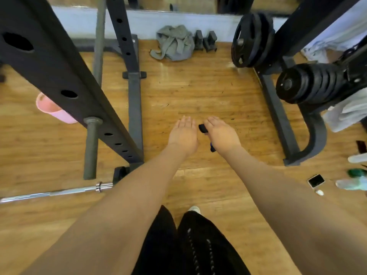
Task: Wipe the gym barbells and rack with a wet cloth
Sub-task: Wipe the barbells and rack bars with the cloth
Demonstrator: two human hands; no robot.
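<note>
Head view, looking down at a wooden floor [198,92] between the uprights of a black squat rack [65,76]. Both arms extend forward. The left hand [183,133] is released, fingers straight, holding nothing. The right hand [221,132] is clenched around a small dark object [203,128] with a blue end showing below the palm; whether this is a folded cloth cannot be told. A crumpled grey cloth [173,43] lies on the floor near the far wall, well apart from both hands. A chrome barbell [59,192] rests on the floor at lower left, beside the rack base; weight plates [309,83] hang at right. Judged step: preparation, with no surface in contact. The next move likely calls for bringing a wet cloth onto the barbell or rack.
</note>
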